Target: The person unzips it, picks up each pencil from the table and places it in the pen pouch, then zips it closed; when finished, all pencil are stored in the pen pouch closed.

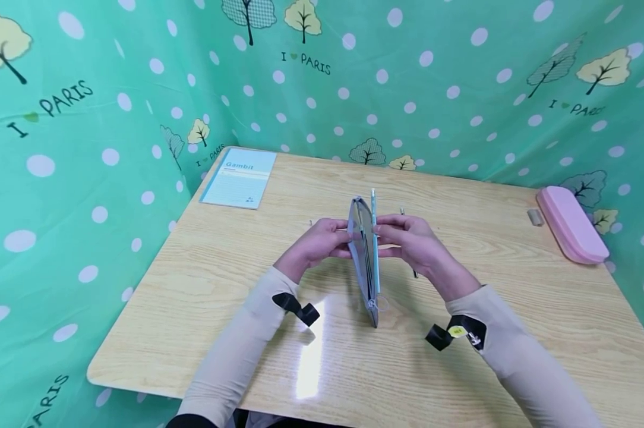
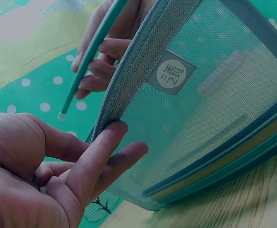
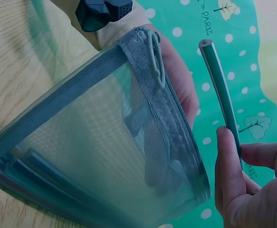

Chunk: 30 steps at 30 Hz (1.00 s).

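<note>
My left hand (image 1: 324, 241) holds a grey-blue mesh zip pouch (image 1: 362, 270) on edge above the table, thumb on one side and fingers on the other. Through the mesh in the left wrist view, several long thin items (image 2: 214, 156) lie along the pouch's bottom. The zipper edge (image 2: 133, 66) carries a small grey label (image 2: 171, 73). Right beside the pouch, my right hand (image 1: 413, 241) pinches a light-blue pencil (image 1: 375, 249) between thumb and fingers. Its unsharpened end (image 3: 205, 43) shows in the right wrist view; the pencil is outside the pouch.
A blue notebook (image 1: 239, 178) marked Gambit lies at the table's back left. On the right are a pink pencil case (image 1: 573, 226) and a small grey block (image 1: 535, 217). A dark thin stick (image 1: 415, 274) lies on the table (image 1: 493, 261), partly hidden behind my right hand.
</note>
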Motion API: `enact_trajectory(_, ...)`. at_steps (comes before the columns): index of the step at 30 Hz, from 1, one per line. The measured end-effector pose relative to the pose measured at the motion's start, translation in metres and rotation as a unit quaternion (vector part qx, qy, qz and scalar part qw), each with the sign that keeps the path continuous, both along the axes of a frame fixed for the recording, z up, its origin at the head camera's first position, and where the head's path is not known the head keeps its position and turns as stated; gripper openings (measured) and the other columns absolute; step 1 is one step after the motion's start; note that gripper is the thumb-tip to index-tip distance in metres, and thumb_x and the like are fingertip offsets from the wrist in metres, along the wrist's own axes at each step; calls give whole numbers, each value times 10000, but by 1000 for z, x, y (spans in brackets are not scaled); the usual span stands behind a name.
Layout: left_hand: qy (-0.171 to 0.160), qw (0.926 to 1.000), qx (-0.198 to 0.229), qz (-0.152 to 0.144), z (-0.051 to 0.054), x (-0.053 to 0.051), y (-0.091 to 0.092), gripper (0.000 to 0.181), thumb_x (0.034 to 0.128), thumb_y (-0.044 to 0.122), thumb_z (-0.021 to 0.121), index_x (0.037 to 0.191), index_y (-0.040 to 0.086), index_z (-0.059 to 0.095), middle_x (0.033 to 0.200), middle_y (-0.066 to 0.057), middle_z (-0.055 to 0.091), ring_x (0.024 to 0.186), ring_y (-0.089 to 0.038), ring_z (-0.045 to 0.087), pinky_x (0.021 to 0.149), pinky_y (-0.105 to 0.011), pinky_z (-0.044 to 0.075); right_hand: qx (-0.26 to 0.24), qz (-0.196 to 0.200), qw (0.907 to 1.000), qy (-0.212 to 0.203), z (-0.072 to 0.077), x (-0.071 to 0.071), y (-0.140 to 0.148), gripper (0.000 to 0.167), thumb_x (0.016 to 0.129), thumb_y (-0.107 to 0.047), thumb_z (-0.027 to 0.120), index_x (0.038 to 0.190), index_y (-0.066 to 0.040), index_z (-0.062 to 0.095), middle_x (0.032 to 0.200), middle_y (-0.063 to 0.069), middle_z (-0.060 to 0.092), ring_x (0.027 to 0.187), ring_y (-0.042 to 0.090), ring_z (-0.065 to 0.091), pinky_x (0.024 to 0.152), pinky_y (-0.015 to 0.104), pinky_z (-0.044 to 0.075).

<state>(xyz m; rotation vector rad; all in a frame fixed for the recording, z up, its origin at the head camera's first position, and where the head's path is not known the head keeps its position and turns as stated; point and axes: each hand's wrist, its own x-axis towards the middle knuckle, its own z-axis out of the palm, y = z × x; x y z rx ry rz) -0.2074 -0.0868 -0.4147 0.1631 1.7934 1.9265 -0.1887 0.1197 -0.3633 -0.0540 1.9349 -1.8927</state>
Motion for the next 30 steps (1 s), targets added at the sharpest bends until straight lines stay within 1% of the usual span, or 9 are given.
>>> enact_trajectory(3, 5, 10000, -31, 11, 0, 0, 1, 394, 1052, 6, 528, 1429, -107, 521, 1242, -334, 660, 897, -202, 748, 805, -266, 654, -45, -8, 10000, 44, 0, 0, -3, 472, 1023, -18, 574, 1412, 200, 421, 1064, 62, 617, 902, 156, 658, 790, 273, 655)
enact_trajectory(8, 13, 10000, 14, 22, -1, 0, 1, 383, 1056, 1, 509, 1419, -119, 522, 1208, -336, 672, 813, -149, 724, 791, -261, 656, -7, -105, 9999, 73, 0, 0, -8, 455, 1020, 1, 577, 1400, 204, 428, 978, 23, 639, 846, 126, 656, 753, 253, 655)
enact_trajectory(12, 34, 10000, 62, 33, -2, 0, 0, 378, 1057, -12, 486, 1412, -134, 518, 1180, -333, 680, 781, -129, 711, 772, -246, 655, 84, -225, 9996, 124, -1, 0, -10, 441, 1018, 18, 580, 1393, 200, 436, 947, 5, 658, 820, 112, 658, 728, 245, 655)
enact_trajectory(16, 27, 10000, 68, 44, -3, 0, 0, 378, 1055, -21, 474, 1413, -135, 518, 1159, -329, 686, 771, -123, 706, 755, -234, 653, 224, -300, 9990, 228, -3, 0, -12, 438, 1013, 15, 591, 1391, 190, 453, 978, 21, 662, 823, 118, 663, 723, 252, 660)
enact_trajectory(21, 43, 10000, 41, 15, -3, 0, 0, 377, 1058, -12, 479, 1415, -127, 523, 1159, -329, 687, 777, -122, 708, 762, -236, 653, 436, -325, 9977, 411, -4, 1, -13, 437, 1009, -1, 605, 1384, 182, 474, 1040, 82, 624, 820, 121, 659, 720, 255, 662)
enact_trajectory(25, 53, 10000, 22, -5, -3, 0, 0, 377, 1060, -4, 487, 1416, -121, 525, 1153, -324, 690, 779, -121, 709, 761, -232, 653, 477, -342, 9967, 555, -4, 2, -13, 427, 1000, 6, 613, 1367, 186, 488, 1057, 109, 597, 820, 103, 665, 712, 250, 662)
enact_trajectory(30, 87, 10000, 3, -13, -3, -1, 0, 373, 1056, 1, 493, 1411, -106, 544, 1220, -318, 679, 830, -131, 721, 799, -253, 654, 536, -396, 9955, 679, -5, 3, -15, 412, 995, 26, 605, 1359, 187, 501, 1090, 145, 555, 796, 98, 668, 716, 246, 661)
